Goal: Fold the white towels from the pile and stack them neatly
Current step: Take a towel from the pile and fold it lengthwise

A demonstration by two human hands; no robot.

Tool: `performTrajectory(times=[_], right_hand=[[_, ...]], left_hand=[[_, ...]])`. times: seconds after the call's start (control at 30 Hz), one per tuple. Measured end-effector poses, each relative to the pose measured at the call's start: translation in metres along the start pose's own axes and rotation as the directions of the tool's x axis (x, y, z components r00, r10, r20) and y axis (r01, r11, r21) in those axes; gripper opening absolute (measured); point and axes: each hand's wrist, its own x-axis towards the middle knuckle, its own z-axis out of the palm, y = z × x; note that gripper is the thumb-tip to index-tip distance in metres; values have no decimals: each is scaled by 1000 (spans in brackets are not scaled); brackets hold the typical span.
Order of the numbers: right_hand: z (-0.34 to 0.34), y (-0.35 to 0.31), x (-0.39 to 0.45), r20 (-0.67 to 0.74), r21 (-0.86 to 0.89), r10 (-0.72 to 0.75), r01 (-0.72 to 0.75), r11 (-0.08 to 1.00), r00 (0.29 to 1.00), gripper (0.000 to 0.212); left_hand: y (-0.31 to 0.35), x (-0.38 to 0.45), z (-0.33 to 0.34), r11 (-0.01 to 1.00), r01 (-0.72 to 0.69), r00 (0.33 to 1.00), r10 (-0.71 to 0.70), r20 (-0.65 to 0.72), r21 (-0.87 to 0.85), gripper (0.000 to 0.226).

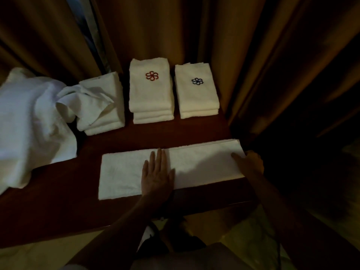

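Long folded towel (136,172) near bench (58,201) front edge, before the stacks (151,90). Left hand (157,178) flat, fingers straight, pressing mid-towel; right hand (250,162) fingers curled round its end. Probably soft, light, floppy: best grasped at end corners.

White towels everywhere: the long folded towel (194,162), a loose pile (29,117), a plain stack (103,108), a red-pinwheel-embroidered stack (150,90), a navy-pinwheel stack (196,94), on a dark reddish-brown table (58,201) before golden-brown curtains (253,55).

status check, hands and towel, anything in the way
Left hand flat on long folded towel; right hand grips its right end. Three folded stacks behind, loose pile left. Nothing blocking.
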Motion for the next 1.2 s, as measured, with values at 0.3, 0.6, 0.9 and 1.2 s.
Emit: performTrajectory(times=[0.3, 0.6, 0.9, 1.2], right_hand=[[-47, -57, -34, 294, 502, -158, -12, 865, 943, 34], [-27, -159, -132, 410, 717, -388, -29, 696, 826, 24], [85, -236, -213, 396, 441, -490, 307, 844, 777, 20], [189, -238, -244, 432, 106, -456, 459, 882, 778, 23]], left_hand=[[-22, 1, -17, 955, -62, 983, 7, -185, -289, 58], [-41, -5, -39, 997, 34, 999, -33, 23, -75, 48], [-145, -23, -53, 974, 71, 992, -91, -86, -216, 51], [-184, -52, -55, 594, 6, 994, -92, -60, -805, 34]])
